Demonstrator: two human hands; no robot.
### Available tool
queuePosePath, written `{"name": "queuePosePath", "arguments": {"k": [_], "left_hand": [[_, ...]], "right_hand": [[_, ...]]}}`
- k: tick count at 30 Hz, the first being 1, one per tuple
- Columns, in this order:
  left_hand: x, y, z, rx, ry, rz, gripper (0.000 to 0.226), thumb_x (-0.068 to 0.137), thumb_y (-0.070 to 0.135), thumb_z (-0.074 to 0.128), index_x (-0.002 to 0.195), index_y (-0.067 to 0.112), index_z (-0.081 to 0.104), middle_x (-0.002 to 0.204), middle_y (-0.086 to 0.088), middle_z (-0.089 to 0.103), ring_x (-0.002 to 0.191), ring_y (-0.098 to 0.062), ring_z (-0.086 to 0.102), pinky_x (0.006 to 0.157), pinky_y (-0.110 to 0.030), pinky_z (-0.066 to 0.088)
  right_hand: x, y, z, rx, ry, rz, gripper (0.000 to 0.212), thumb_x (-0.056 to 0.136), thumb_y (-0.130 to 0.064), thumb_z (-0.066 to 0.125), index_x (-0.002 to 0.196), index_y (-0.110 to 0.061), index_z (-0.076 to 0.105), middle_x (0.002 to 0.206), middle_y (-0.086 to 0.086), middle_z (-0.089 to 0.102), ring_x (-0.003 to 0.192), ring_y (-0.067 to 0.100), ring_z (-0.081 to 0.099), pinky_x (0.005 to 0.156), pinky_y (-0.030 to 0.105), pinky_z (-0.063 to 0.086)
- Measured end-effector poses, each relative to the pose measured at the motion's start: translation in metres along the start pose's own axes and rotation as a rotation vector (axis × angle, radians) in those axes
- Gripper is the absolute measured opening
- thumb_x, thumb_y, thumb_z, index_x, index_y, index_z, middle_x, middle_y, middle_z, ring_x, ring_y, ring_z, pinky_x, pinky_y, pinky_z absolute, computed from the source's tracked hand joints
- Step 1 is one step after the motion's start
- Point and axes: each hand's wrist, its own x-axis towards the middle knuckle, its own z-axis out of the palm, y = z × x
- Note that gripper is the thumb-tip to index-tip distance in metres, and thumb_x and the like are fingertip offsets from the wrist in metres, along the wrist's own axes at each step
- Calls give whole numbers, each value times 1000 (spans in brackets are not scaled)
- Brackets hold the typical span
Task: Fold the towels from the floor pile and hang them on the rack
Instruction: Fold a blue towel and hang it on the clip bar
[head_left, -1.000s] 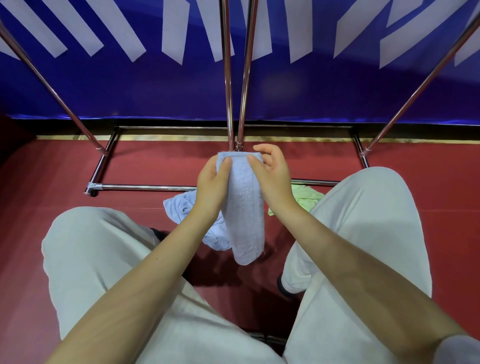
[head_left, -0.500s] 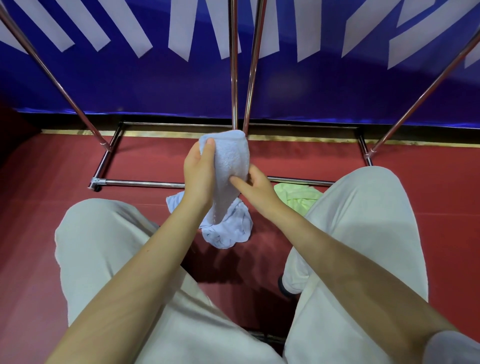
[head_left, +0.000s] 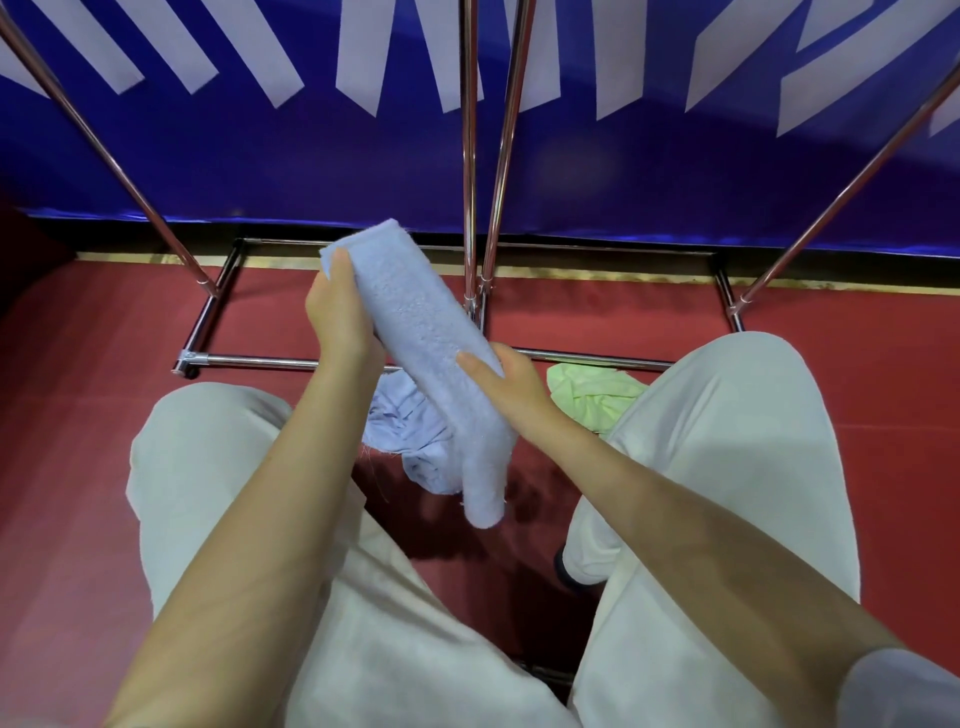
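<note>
Head view showed the person seated, knees apart in pale trousers (head_left: 218, 499), both bare forearms reaching forward over a red floor (head_left: 93, 364). The folded blue towel (head_left: 431, 332) was held in the air as a long narrow strip, tilted from upper left to lower right, its lower end hanging free between the knees. The left hand (head_left: 337, 322) gripped the upper end, thumb on top near the towel's left edge. The right hand (head_left: 511, 376) pinched the strip at its middle, thumb laid across the top face and fingers curled behind.

Below it on the floor lay a crumpled blue towel (head_left: 410, 441), and just right of that a light green towel (head_left: 592, 395) against the right knee. The chrome rack (head_left: 470, 156) stood directly ahead: two upright tubes in the centre, slanted tubes at both sides, and a rectangular base frame on the floor. Open floor lay inside that frame and to the left. Behind hung a blue banner (head_left: 260, 156) with large white strokes, cut off at the top and not readable.
</note>
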Motion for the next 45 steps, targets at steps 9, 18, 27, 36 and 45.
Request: {"name": "queuePosePath", "arguments": {"k": [9,18,27,36,45], "left_hand": [[12,-8,-13,41,93,-31,15,91,24,49,84,19,61,74,5,58,62,-10,55,55,-22,43],[2,-10,10,217,-157,121,15,88,12,45,93,14,59,85,0,61,77,-13,56,61,-24,49],[-17,53,130,514,-366,273,32,90,4,43,120,13,52,115,-7,60,100,-22,62,75,-32,56],[-66,146,299,713,-525,399,34,97,22,46,129,17,54,109,-3,61,95,-21,58,80,-31,50],[-148,217,419,773,-870,663,21,82,21,39,74,9,54,80,-14,48,72,-19,43,66,-31,37]], "right_hand": [[-7,2,-17,-113,-128,4,38,93,-28,59,84,9,55,75,12,50,70,17,46,60,24,34],[-2,-30,-79,29,142,62,25,96,-22,51,111,-6,63,107,7,64,97,14,55,84,28,42],[18,-149,-189,70,231,32,27,89,-21,63,107,-2,68,92,7,65,86,21,60,75,29,49],[19,-307,-329,-97,291,-181,21,86,-28,67,99,-12,68,97,6,70,90,22,66,78,32,52],[24,-398,-444,-363,490,-168,21,83,-31,67,85,-11,64,80,7,67,67,19,60,59,28,45]]}}
